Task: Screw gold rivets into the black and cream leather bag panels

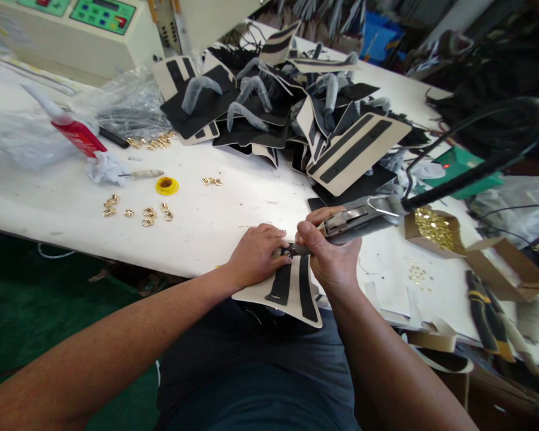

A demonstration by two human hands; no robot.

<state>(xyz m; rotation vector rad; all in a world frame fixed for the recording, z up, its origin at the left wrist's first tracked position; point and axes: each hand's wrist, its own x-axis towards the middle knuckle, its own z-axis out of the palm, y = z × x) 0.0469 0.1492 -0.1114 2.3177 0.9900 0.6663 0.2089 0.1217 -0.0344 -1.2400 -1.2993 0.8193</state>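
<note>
Step at the panel [295, 296]: I read this as fastening work, with the tip of the power tool [363, 220] brought to a small brassy fitting [287, 254] at the far end of one dark strip [282, 285]; whether the tool is running, I cannot tell.
Next move at the fitting: from my end, it calls for the tip seated squarely, firm pressure on the panel, and left fingertips clear of the tip.
Left hand [257, 256]: curled over the panel's far end and holding it, thumb on the strip, fingers just beside the tip.
Right hand [336, 260]: wrapped around the power tool, which slants down toward the fitting.
Panel's place: at the near edge of the table [197, 206], its lower end jutting past that edge above the lap [260, 353].
Panel's look: cream, thin, with two dark strips running lengthwise; the lower corners flare, and I see a slot-like mark near one strip's lower end. I judge it bendable but able to hold its shape.
Table's far side: a heap of similar panels [359, 152].
Table's left part: loose brass pieces [149, 214] near the near edge, a red bottle [79, 137] farther back.
Table's right end: an open box [454, 246] of golden discs [433, 227].
</note>
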